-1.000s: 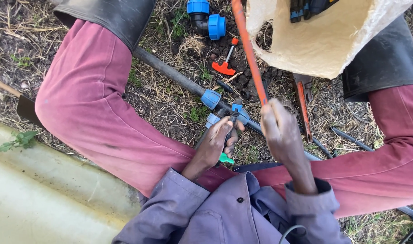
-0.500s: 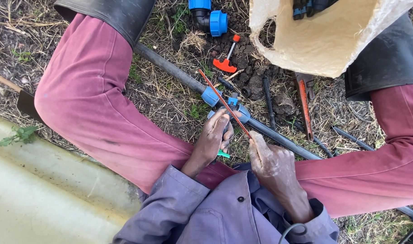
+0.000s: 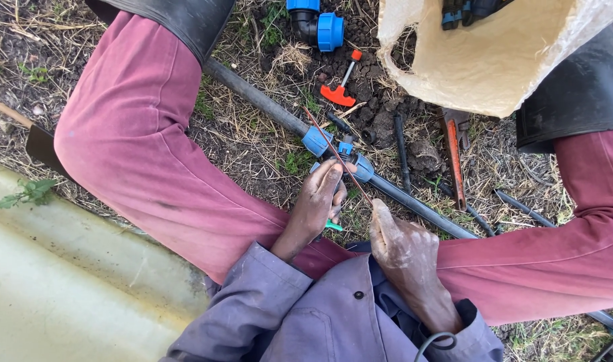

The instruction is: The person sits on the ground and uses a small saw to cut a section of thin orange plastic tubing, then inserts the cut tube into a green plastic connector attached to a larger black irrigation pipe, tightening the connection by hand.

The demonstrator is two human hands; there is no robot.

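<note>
I sit on the ground with a black pipe (image 3: 259,100) running between my maroon-trousered legs. A blue saddle fitting (image 3: 346,155) is clamped on the pipe. My left hand (image 3: 318,201) grips the near side of this fitting, and a small green piece (image 3: 334,226) pokes out under its palm. My right hand (image 3: 403,251) holds the lower end of a thin red rod (image 3: 333,151). The rod slants up and left across the fitting.
A beige sack (image 3: 494,67) with dark fittings stands at top right. A blue elbow fitting (image 3: 318,23), an orange T-handled tool (image 3: 338,94), an orange-handled tool (image 3: 454,157) and short black tubes (image 3: 400,147) lie on the soil. A spade blade (image 3: 41,144) lies left, above a pale sheet (image 3: 65,288).
My right hand dropped toward my body, bringing the red rod from nearly upright to a low slant over the fitting. My left hand stayed at the fitting.
</note>
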